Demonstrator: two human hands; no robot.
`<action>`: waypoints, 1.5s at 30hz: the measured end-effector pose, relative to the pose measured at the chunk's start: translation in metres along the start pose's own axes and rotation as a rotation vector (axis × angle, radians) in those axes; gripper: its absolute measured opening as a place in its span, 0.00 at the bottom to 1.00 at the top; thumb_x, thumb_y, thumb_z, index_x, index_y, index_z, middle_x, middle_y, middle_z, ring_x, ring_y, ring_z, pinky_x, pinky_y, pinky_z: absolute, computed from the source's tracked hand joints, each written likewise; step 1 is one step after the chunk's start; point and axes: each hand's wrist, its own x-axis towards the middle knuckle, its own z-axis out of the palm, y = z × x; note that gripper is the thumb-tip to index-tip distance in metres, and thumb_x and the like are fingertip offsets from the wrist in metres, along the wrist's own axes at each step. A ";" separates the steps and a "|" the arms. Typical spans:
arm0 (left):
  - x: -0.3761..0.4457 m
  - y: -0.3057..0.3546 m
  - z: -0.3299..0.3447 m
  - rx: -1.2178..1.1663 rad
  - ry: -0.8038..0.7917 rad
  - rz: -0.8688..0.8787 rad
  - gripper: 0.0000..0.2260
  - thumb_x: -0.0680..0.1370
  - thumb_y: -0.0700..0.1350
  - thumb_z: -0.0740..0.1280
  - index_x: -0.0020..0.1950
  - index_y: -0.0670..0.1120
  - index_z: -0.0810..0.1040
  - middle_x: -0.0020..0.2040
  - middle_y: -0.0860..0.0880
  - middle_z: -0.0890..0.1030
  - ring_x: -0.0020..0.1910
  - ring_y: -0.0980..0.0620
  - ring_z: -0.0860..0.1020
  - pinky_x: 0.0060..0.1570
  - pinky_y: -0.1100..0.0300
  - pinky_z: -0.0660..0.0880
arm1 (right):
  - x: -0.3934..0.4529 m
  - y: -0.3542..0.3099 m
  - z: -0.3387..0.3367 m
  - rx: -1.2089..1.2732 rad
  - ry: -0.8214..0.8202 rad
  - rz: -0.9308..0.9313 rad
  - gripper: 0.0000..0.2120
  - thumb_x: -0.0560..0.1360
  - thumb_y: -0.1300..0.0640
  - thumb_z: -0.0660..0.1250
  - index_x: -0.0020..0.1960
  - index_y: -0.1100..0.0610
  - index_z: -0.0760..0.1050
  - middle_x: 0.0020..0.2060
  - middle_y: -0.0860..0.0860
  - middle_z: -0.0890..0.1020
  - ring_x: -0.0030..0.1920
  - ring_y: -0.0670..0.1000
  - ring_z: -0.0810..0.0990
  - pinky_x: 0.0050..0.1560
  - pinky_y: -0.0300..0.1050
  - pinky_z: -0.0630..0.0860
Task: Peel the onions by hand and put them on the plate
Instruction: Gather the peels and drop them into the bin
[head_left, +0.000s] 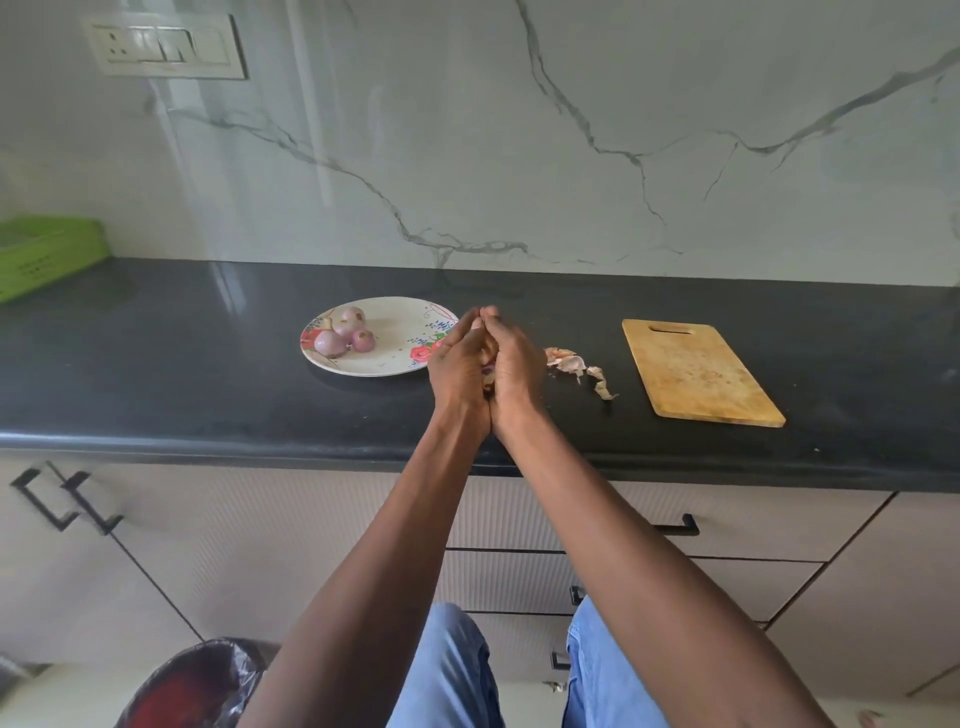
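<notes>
My left hand and my right hand are pressed together over the black counter, just right of the plate. Between the palms a small onion shows only as a sliver of purple; most of it is hidden. The flowered white plate holds three peeled purple onions on its left side. My left hand's fingers overlap the plate's right rim.
Dry onion skins lie on the counter right of my hands. A wooden cutting board sits further right. A green basket stands far left. A bin with a dark bag is on the floor below.
</notes>
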 end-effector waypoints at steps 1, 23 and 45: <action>-0.004 0.007 -0.007 0.009 0.004 0.015 0.10 0.82 0.34 0.63 0.60 0.38 0.81 0.43 0.46 0.85 0.41 0.55 0.84 0.46 0.64 0.81 | -0.007 0.006 0.007 0.049 0.007 0.018 0.02 0.74 0.58 0.73 0.46 0.56 0.83 0.43 0.53 0.84 0.40 0.48 0.84 0.39 0.39 0.78; -0.069 0.098 -0.276 -0.311 0.588 0.324 0.29 0.85 0.62 0.47 0.79 0.46 0.66 0.61 0.53 0.81 0.49 0.59 0.84 0.48 0.64 0.77 | -0.134 0.248 0.106 -0.197 -0.378 0.634 0.09 0.73 0.75 0.66 0.44 0.62 0.79 0.28 0.54 0.76 0.23 0.47 0.73 0.21 0.34 0.67; -0.015 -0.056 -0.534 -0.673 1.293 0.008 0.22 0.84 0.53 0.59 0.45 0.38 0.81 0.46 0.41 0.82 0.47 0.44 0.81 0.59 0.50 0.77 | -0.105 0.522 0.007 -0.560 -0.038 1.174 0.08 0.75 0.69 0.64 0.38 0.61 0.72 0.26 0.56 0.78 0.23 0.52 0.77 0.25 0.39 0.76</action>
